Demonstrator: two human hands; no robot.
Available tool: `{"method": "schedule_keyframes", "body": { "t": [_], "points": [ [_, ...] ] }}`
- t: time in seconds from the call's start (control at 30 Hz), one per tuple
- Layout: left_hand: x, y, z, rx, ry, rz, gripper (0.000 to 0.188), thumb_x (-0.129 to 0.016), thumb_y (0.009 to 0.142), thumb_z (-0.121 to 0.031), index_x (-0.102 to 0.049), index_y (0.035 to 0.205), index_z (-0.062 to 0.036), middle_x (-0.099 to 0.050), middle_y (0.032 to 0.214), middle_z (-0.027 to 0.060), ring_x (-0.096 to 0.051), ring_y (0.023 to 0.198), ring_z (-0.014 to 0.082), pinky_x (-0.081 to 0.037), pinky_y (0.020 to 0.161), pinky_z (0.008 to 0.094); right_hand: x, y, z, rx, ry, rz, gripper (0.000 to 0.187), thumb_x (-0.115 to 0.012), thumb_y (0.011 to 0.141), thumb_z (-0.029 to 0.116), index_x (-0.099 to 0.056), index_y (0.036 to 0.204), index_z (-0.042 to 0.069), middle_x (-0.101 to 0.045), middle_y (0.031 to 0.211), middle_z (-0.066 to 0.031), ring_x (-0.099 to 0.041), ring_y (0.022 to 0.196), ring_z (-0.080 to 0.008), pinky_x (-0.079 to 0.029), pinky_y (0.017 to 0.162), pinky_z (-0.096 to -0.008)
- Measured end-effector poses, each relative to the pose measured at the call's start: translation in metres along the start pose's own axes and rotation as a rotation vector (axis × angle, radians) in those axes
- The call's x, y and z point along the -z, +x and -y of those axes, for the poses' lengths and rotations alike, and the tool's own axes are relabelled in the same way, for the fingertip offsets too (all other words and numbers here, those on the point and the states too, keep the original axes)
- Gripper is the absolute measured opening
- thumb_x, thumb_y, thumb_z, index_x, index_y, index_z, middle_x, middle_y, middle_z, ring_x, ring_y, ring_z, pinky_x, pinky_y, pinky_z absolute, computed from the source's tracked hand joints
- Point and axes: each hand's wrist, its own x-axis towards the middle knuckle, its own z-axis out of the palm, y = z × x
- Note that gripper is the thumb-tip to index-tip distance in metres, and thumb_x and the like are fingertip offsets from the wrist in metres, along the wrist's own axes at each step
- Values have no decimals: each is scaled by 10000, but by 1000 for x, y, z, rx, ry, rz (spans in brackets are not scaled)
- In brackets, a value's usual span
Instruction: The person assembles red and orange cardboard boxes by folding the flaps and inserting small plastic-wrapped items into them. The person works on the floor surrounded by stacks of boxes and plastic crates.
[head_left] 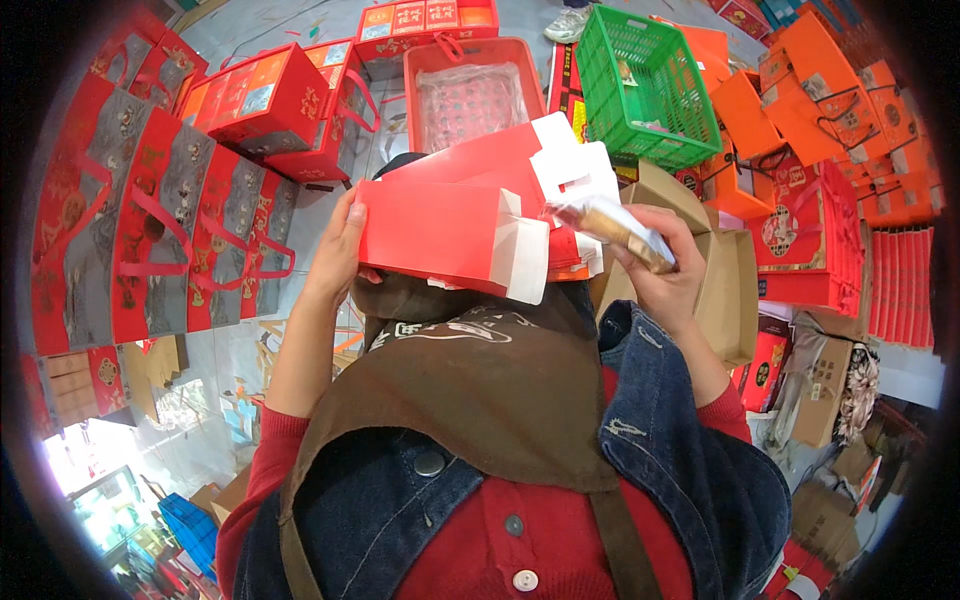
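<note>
A flat-sided red carton lies across my lap, its white end flaps spread at the right side. My left hand is closed around its left end. More red cartons with white flaps lie just behind and under it. To the right, my right hand grips a small wrapped packet with brownish contents. Motion blurs that packet, which is held close to the carton's flapped end.
Ahead stands a red plastic crate with a clear liner, beside a green basket. Red gift bags line the left. Orange boxes pile up at the far right, and an open brown cardboard box sits by my right arm.
</note>
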Motion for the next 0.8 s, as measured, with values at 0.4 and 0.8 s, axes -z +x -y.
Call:
{"method": "schedule_keyframes", "body": {
  "t": [0.4, 0.8],
  "points": [
    [-3, 1, 7, -35, -23, -29, 475, -353, 987, -361, -304, 1398, -129, -572, 1047, 80, -588, 676, 99, -491, 391, 243, -34, 1, 19, -59, -121, -30, 297, -708, 758, 76, -622, 1036, 21, -644, 940, -75, -604, 909, -158, -474, 804, -288],
    [-2, -1, 1, -10, -24, 48, 447, -360, 988, -316, -312, 1391, -129, -566, 1040, 74, -572, 655, 101, -474, 390, 230, -35, 14, -27, 805, -541, 479, 263, -621, 695, 70, -642, 956, 85, -610, 1047, -56, -569, 995, -215, -454, 764, -365]
  ]
}}
